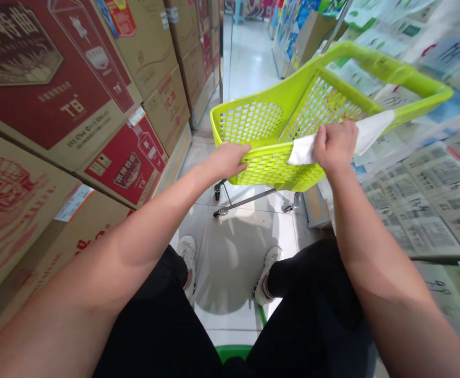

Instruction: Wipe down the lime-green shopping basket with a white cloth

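Observation:
In front of me stands a lime-green plastic shopping cart (pixel 296 118) on a grey metal frame with small black casters. My left hand (pixel 232 159) is closed over the near rim of its basket, towards the left end. Further right, my right hand (pixel 335 144) is closed on a white cloth (pixel 375 131), which lies over the same rim and sticks out on both sides of the fist. The mesh walls of the basket show through to the floor. My fingertips on the inner side of the rim are partly hidden.
Stacked cardboard cartons (pixel 167 105) line the left side. On the right, shelves hold white plastic packs (pixel 422 199) with handwritten prices. A tiled aisle (pixel 249 58) runs on beyond the cart. My white shoes (pixel 268 275) rest on the floor, and a green edge (pixel 232 353) shows beneath me.

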Demonstrator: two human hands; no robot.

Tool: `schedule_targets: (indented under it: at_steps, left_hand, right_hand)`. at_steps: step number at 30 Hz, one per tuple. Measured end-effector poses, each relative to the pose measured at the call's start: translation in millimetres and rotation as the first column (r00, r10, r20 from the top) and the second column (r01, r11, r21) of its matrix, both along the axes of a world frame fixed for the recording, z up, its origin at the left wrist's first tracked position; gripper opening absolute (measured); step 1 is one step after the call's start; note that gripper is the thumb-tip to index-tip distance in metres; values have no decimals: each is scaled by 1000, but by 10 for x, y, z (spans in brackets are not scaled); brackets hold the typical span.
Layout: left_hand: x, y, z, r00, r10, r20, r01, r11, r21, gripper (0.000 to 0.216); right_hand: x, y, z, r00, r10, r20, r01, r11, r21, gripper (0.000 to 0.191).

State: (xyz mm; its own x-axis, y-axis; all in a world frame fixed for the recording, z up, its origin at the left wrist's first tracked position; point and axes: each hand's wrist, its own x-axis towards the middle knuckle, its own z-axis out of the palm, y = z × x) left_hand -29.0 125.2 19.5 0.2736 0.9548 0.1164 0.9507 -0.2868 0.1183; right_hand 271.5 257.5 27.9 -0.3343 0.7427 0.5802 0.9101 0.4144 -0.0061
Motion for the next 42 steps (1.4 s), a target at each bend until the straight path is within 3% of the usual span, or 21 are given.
schedule_targets:
  at_steps: [8, 11, 14, 19, 22, 26, 29, 32, 37, 42]
  left_hand:
    - [-430, 152, -29, 991, -136, 19, 135, 991, 23, 30]
    - [-642, 147, -17, 995, -91, -32, 91, 995, 25, 36]
    - [-803, 125, -25, 997, 25, -76, -21, 999, 46, 43]
    - [-905, 140, -90, 991, 110, -72, -103, 990, 92, 41]
    - [-845, 150, -110, 992, 109, -69, -101, 988, 119, 41]
    - [-741, 130, -104, 992, 99, -74, -87, 984, 153, 44]
    - [-733, 125, -106, 988, 126, -92, -109, 980, 165, 44]
    - [-783, 160, -126, 984, 157, -84, -142, 976, 166, 44]
    - [-845, 240, -151, 982, 174, -69, -160, 972, 172, 41]
    - [-711, 202, -126, 985, 165, -52, -155, 974, 163, 43]
  right_hand:
    - [-476, -522, -23, 986, 162, 34, -156, 980, -121, 58]
    - [-505, -649, 55, 973, 221, 65, -207, 964, -167, 57]
    - [-349, -609, 170, 985, 167, 48, -158, 976, -148, 58]
    - [-73, -471, 289, 997, 22, -69, -20, 999, 34, 54]
    - [-228, -565, 188, 1000, -1, -16, 2, 999, 49, 53]
    - [-664, -793, -63, 981, 174, 89, -172, 985, -31, 53]
    - [-806, -833, -154, 958, 266, 109, -261, 964, -61, 56]
    - [-679, -731, -106, 953, 278, 122, -269, 959, -89, 50]
    - [-191, -475, 94, 971, 219, 90, -213, 974, -79, 46]
    - [7, -329, 139, 983, 173, 69, -167, 983, -83, 52]
